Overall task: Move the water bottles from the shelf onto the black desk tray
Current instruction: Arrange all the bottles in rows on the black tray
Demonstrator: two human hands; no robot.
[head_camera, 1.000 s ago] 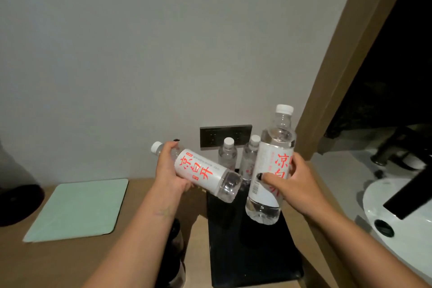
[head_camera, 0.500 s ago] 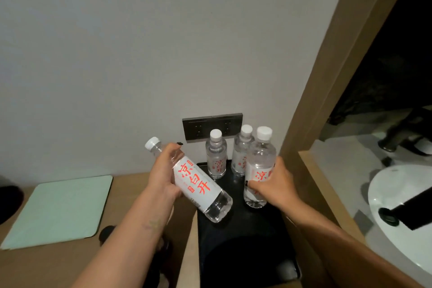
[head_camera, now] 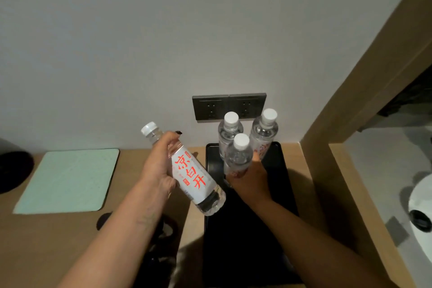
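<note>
My left hand (head_camera: 159, 166) grips a tilted water bottle (head_camera: 191, 175) with a white label and red characters, held in the air at the left edge of the black tray (head_camera: 282, 180). My right hand (head_camera: 250, 182) holds a second bottle (head_camera: 238, 156) upright at the tray's far part; its base is hidden behind my hand. Two more clear bottles stand on the tray by the wall, a rear left bottle (head_camera: 229, 133) and a rear right bottle (head_camera: 264, 133).
The tray lies on a wooden desk (head_camera: 58, 236) under a grey wall socket panel (head_camera: 229, 106). A pale green mat (head_camera: 67, 180) lies to the left. A wooden partition (head_camera: 327, 138) bounds the right, with a white basin (head_camera: 420, 206) beyond. Dark objects sit below my left forearm.
My right hand has lowered its bottle from the air down to the tray, in front of the two rear bottles. My left hand's bottle stays tilted, shifted slightly.
</note>
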